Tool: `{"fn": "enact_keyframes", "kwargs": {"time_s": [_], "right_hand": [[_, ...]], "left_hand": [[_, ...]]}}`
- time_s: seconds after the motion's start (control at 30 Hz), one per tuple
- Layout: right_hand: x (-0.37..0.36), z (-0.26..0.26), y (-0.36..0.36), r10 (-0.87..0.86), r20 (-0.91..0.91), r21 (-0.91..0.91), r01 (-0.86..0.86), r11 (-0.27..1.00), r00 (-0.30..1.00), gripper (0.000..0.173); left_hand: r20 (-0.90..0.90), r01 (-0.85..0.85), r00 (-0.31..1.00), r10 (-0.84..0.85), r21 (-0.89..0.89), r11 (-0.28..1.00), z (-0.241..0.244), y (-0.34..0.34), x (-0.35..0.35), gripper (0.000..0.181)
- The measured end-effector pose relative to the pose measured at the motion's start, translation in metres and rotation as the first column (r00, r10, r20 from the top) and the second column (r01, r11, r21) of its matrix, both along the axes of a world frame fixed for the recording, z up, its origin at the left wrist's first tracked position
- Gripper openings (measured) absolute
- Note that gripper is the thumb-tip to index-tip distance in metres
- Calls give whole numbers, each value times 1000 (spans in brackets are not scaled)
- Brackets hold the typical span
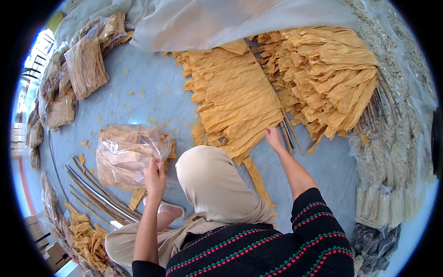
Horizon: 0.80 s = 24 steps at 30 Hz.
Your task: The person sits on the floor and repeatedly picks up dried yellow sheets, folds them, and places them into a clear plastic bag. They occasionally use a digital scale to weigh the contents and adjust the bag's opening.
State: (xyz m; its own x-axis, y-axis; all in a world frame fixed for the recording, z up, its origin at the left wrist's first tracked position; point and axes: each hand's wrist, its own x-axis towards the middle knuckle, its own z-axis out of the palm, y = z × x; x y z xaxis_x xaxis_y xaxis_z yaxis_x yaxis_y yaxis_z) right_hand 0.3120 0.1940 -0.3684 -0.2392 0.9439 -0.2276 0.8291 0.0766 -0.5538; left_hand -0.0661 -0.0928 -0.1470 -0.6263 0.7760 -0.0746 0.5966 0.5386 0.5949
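Sheets of dried tofu skin, yellow and wrinkled, hang folded over rods or lie in layers on the grey floor. My right hand point(273, 138) is at the lower right corner of the middle stack of yellow sheets point(235, 100), its fingers closed on the edge beside the rods point(286, 133). On the left, my left hand point(154, 175) pinches the right side of a clear plastic bag point(126, 152) that holds more folded sheets. Yellow sheet ends stick out of this bag. Beyond my right hand lies a larger yellow pile point(332, 76).
Loose rods point(100, 194) lie at lower left near a yellow scrap heap point(86, 239). Filled bags point(86, 65) line the left side. Translucent plastic sheeting point(207, 24) covers the far edge. Pale wrapped bundles point(387, 166) stand along the right.
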Motion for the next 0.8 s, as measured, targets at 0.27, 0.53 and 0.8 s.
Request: {"fn": "enact_keyframes", "kwargs": {"time_s": [0.27, 0.53, 0.8], "right_hand": [[-118, -17, 38, -861, -296, -780, 416, 468, 413, 21], [-96, -18, 48, -892, -433, -794, 413, 446, 130, 10], [-4, 52, -12, -741, -650, -697, 256, 670, 170, 17]], "left_hand": [[278, -86, 958, 74, 32, 996, -22, -19, -1, 16], [372, -83, 927, 55, 60, 995, -32, -21, -3, 25], [414, -75, 910, 6, 151, 986, -19, -8, -12, 49]]}}
